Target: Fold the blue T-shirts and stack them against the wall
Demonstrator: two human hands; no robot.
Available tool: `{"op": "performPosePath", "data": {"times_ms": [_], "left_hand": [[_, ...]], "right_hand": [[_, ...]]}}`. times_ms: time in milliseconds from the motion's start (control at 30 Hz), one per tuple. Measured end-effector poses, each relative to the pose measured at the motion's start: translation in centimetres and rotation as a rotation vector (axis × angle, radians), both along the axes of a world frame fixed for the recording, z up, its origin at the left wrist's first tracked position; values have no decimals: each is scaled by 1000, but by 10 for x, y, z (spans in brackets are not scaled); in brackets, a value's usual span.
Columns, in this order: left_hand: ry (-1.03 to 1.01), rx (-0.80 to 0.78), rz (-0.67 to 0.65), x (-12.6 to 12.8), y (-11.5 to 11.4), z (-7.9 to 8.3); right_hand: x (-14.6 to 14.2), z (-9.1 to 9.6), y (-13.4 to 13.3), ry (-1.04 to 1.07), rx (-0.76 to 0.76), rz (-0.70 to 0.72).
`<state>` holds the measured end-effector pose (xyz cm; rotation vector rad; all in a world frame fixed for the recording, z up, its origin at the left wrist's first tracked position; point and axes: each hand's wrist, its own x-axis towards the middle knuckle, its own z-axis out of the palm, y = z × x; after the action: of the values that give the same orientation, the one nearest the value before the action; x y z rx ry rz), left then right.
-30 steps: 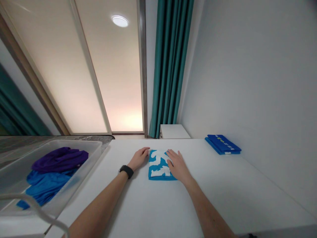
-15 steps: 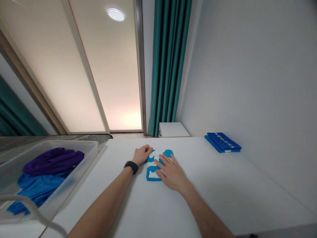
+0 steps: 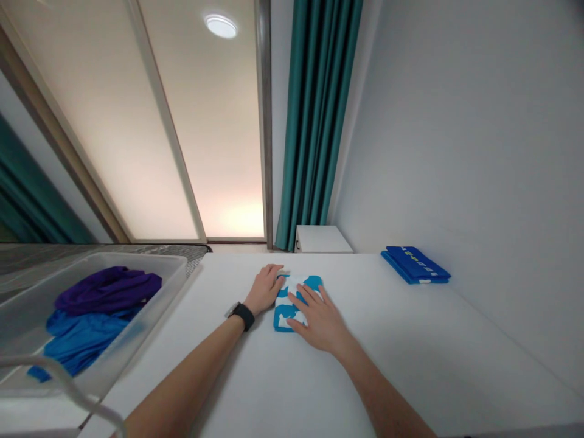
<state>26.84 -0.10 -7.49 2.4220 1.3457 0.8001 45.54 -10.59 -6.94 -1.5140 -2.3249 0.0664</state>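
In the head view, both hands lie open and flat, gripping nothing: the left hand [image 3: 264,289] touches the left edge of a folded blue-and-white garment [image 3: 283,315], and the right hand [image 3: 319,320] is spread across it, on the white surface [image 3: 410,371]. Left of the left hand, a clear plastic bin [image 3: 137,257] holds a purple garment [image 3: 109,293] on a blue one [image 3: 79,340]. A folded blue cloth [image 3: 415,264] lies beyond the right hand.

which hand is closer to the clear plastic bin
Left. The left hand sits at the left edge of the folded blue and white garment, on the bin's side; the right hand lies on top of the garment, farther from the clear plastic bin.
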Motion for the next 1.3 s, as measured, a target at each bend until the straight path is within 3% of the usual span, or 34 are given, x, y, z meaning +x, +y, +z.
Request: {"op": "performPosePath", "data": {"times_ms": [133, 267, 367, 500, 600, 833, 1000, 1100, 1200, 1300], "left_hand": [[84, 114, -301, -19, -25, -2], [137, 148, -381, -38, -51, 5], [108, 105, -321, -45, -67, 13], [-89, -194, -100, -35, -78, 17], [-189, -366, -57, -23, -79, 20], [35, -209, 45, -6, -82, 18], [27, -185, 106, -3, -86, 6], [-5, -208, 77, -4, -85, 6], [-13, -221, 62, -12, -79, 9], [-69, -130, 71, -25, -68, 11]], "right_hand": [[0, -1, -1, -6, 9, 0], [0, -2, -1, -7, 25, 0], [1, -3, 0, -9, 24, 4], [1, -4, 0, -4, 39, 9], [1, -4, 0, 0, 49, 8], [2, -6, 1, 5, 51, 7], [0, -7, 0, 2, 36, 0], [1, -7, 2, 23, 20, 12], [12, -10, 9, 142, -19, 6], [38, -18, 22, 346, -40, -109]]}}
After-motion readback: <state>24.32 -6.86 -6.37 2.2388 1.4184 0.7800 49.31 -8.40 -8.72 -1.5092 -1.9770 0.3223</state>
